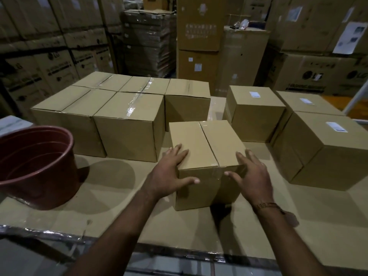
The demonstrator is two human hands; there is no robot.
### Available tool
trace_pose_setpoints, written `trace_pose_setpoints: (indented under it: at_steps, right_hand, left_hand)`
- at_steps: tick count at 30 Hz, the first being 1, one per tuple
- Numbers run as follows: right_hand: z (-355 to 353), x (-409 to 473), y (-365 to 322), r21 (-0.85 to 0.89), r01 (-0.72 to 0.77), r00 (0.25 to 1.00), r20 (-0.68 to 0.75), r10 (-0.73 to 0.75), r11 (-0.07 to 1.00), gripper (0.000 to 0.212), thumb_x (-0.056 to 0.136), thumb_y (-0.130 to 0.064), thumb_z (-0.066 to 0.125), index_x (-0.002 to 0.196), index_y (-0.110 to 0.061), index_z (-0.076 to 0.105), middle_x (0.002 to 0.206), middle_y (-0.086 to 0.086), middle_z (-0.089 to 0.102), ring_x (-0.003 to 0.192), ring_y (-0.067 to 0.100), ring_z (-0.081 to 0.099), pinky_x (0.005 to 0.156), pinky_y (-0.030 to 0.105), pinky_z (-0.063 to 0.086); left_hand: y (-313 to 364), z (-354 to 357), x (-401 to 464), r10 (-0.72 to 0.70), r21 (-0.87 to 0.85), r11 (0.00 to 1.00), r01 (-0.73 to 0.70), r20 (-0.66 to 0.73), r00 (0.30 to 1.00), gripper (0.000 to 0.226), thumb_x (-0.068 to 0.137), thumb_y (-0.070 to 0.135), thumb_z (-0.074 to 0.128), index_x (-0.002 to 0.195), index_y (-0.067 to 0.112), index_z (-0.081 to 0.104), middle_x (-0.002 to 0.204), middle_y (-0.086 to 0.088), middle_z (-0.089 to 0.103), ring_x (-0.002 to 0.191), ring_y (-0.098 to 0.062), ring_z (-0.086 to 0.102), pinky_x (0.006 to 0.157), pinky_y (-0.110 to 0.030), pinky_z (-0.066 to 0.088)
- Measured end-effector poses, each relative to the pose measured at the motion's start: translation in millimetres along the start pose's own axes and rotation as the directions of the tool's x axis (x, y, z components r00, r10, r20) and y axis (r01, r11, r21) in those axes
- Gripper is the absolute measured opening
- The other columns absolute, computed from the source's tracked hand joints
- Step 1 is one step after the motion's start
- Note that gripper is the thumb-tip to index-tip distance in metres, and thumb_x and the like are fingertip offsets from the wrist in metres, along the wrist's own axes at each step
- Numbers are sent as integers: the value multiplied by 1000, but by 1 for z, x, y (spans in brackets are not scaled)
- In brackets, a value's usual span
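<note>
A small brown cardboard box [201, 144] with its top flaps closed stands in the middle of the cardboard-covered table [111, 196]. My left hand [169, 174] lies against the box's near left corner, fingers straight on the top and thumb across the front face. My right hand [253, 174] is at the near right corner with fingers spread, the thumb on the front face; whether the fingers touch the top I cannot tell.
A block of taped boxes [119, 116] fills the left and back. Three labelled boxes [326, 148] stand on the right. A dark red plastic bucket [37, 166] sits at the left edge. Stacked warehouse cartons [199, 36] rise behind the table.
</note>
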State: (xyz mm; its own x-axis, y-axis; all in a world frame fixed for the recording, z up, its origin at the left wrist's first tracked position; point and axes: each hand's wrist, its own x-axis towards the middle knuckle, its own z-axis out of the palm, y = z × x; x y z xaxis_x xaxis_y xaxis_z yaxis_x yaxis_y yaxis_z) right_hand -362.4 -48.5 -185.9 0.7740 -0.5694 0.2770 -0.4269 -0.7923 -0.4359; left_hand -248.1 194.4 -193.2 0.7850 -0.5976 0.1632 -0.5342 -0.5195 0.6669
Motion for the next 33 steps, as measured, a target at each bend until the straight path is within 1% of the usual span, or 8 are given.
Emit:
trace_pose_setpoints:
  at_steps: [4, 8, 12, 16, 22, 28, 31, 33]
  right_hand:
    - [10, 5, -16, -92, 36, 999, -33, -39, 995, 82, 82, -58, 82, 153, -26, 54, 162, 7, 46, 138, 31, 50, 109, 45, 48]
    - [21, 15, -33, -139, 29, 997, -69, -39, 990, 81, 81, -64, 79, 150, -26, 57, 156, 9, 51, 129, 31, 55, 101, 43, 52]
    - [36, 28, -49, -188, 20, 995, -89, -38, 982, 81, 83, -69, 74, 149, -25, 57, 149, 11, 54, 116, 30, 59, 92, 39, 55]
    - [51, 49, -60, -196, 20, 996, -87, -37, 980, 82, 86, -67, 72, 152, -23, 54, 155, 14, 50, 117, 32, 56, 97, 40, 49]
    - [70, 83, -81, -236, 3, 997, -78, -22, 972, 82, 88, -67, 69, 154, -23, 51, 155, 15, 48, 120, 33, 56, 98, 41, 50]
    - [88, 112, -95, -236, -6, 999, -41, -4, 972, 78, 94, -64, 64, 159, -26, 42, 161, 12, 40, 130, 32, 51, 103, 41, 50]
    - [99, 127, -98, -265, 25, 999, -40, -37, 964, 69, 99, -55, 60, 159, -26, 42, 160, 13, 41, 127, 33, 53, 102, 41, 52]
    - [105, 135, -101, -270, 42, 998, -30, -52, 962, 64, 101, -50, 59, 158, -27, 42, 158, 13, 41, 125, 33, 52, 101, 42, 54]
  left_hand:
    - [-8, -11, 12, -57, 101, 992, 70, -134, 989, 91, 81, 45, 86, 158, 26, 41, 169, 5, 30, 153, -18, 33, 122, -49, 37]
    - [-9, -18, 22, -61, 206, 972, 113, -243, 968, 68, 92, 41, 77, 151, 20, 53, 162, -2, 44, 147, -22, 42, 119, -43, 40]
    - [-16, -28, 30, -66, 230, 963, 144, -315, 947, 53, 95, 38, 72, 144, 20, 60, 158, -3, 48, 145, -22, 45, 116, -45, 44]
    - [-26, -52, 52, -83, 322, 926, 197, -337, 938, 51, 95, 42, 71, 140, 20, 63, 157, -5, 49, 144, -24, 46, 114, -48, 45]
    - [-50, -105, 101, -82, 415, 892, 179, -240, 967, 88, 77, 59, 84, 151, 25, 50, 162, -3, 42, 147, -26, 41, 116, -51, 44]
    - [-78, -132, 148, -111, 455, 883, 113, -32, 993, 119, 62, 55, 94, 161, 25, 35, 169, -3, 30, 153, -27, 30, 120, -50, 38]
    - [-89, -133, 161, -105, 471, 879, 76, 36, 994, 118, 59, 60, 94, 158, 26, 39, 161, 0, 43, 146, -26, 41, 112, -53, 46]
    - [-94, -132, 166, -67, 492, 870, 43, 31, 997, 107, 61, 63, 91, 152, 27, 48, 144, 2, 59, 133, -22, 51, 102, -50, 53]
